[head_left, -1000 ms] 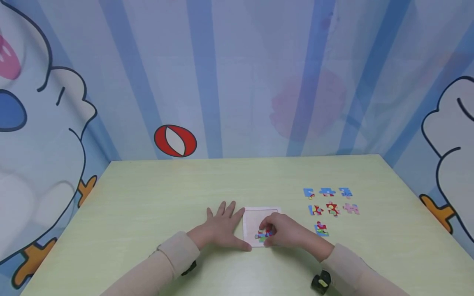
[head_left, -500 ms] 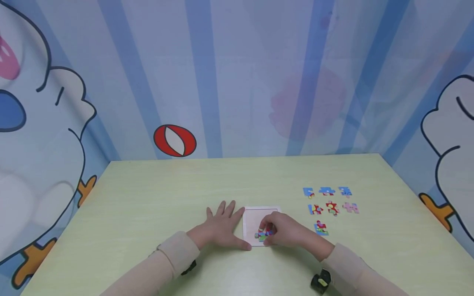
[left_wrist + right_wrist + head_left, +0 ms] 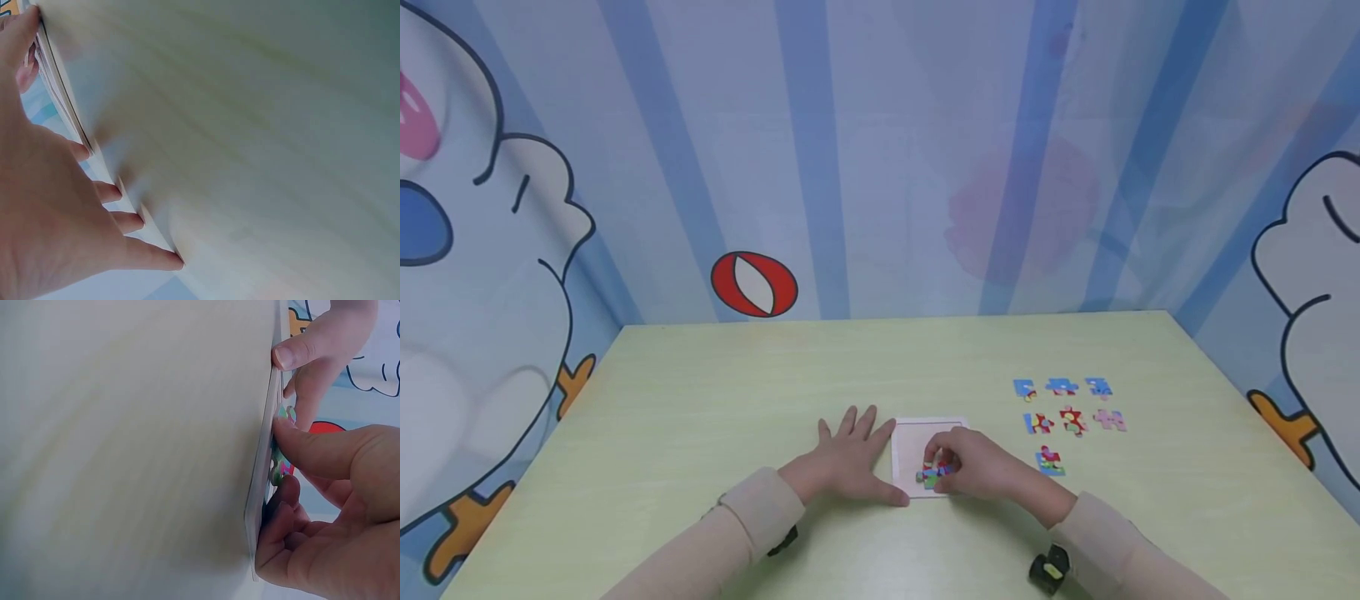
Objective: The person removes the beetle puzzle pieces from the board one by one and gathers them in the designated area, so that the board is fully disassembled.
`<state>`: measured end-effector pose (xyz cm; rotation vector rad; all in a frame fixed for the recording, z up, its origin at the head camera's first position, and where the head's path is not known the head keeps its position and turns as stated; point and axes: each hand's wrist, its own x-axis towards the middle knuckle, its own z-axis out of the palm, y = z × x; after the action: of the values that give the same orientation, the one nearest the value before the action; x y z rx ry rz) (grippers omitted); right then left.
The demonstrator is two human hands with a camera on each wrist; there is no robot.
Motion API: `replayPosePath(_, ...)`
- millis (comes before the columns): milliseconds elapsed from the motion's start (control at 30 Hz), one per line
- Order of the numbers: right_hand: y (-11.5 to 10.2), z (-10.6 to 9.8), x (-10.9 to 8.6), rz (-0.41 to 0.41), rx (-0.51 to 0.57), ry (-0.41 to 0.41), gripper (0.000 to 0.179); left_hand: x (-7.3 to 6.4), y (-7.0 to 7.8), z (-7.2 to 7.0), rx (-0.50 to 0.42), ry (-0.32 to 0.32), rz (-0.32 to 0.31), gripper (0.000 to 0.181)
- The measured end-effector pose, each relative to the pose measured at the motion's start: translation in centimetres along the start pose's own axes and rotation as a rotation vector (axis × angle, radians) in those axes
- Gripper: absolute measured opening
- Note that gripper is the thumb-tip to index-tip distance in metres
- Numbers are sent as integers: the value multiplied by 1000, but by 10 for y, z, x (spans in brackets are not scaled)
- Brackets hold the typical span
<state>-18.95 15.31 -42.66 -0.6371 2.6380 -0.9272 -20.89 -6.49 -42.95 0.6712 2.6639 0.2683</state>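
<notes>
A square white puzzle tray point(image 3: 910, 437) with a pale pink inside lies on the table. My left hand point(image 3: 853, 468) rests beside its left edge with fingers spread. Its index fingertip and thumb point(image 3: 26, 31) touch the tray's border. Over the tray's lower right part, my right hand point(image 3: 981, 468) pinches a colourful jigsaw piece point(image 3: 930, 477) between thumb and fingers. In the right wrist view, green and pink parts of the jigsaw piece point(image 3: 278, 472) show between thumb and fingertips; the rest is hidden. Whether other pieces lie under this hand I cannot tell.
To the right of the tray lie several loose jigsaw pieces in rows, among them a red-and-yellow piece point(image 3: 1073, 422), a pink piece point(image 3: 1109, 420) and a blue-green piece point(image 3: 1050, 461) closest to the right forearm. A printed curtain point(image 3: 887, 167) stands behind the pale table point(image 3: 737, 375).
The jigsaw piece tilts slightly under the right fingers. Both hands and the tray stay in the same place.
</notes>
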Motion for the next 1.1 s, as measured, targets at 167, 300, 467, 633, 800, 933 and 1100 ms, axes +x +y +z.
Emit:
replayPosePath(167, 0, 0, 0, 3, 0, 11, 20, 0, 1, -2, -3, -5, -5, 107)
replayPosePath(300, 1, 0, -1, -9, 16, 14, 19, -1, 1, -2, -1, -8, -6, 107)
replayPosePath(467, 4, -1, -3, -11, 59, 15, 18, 0, 1, -1, 5, -5, 0, 107)
replayPosePath(633, 6, -3, -4, -17, 103, 11, 14, 0, 0, 0, -1, -5, -1, 108)
replayPosePath(800, 7, -5, -6, -42, 132, 5, 10, 1, 0, 0, -4, -5, -3, 108)
replayPosePath(933, 8, -7, -7, -50, 156, -3, 9, 0, 0, 1, -6, -2, -1, 108)
replayPosePath(1100, 9, -8, -7, -54, 183, -9, 10, 0, -1, 1, -6, 4, 0, 108)
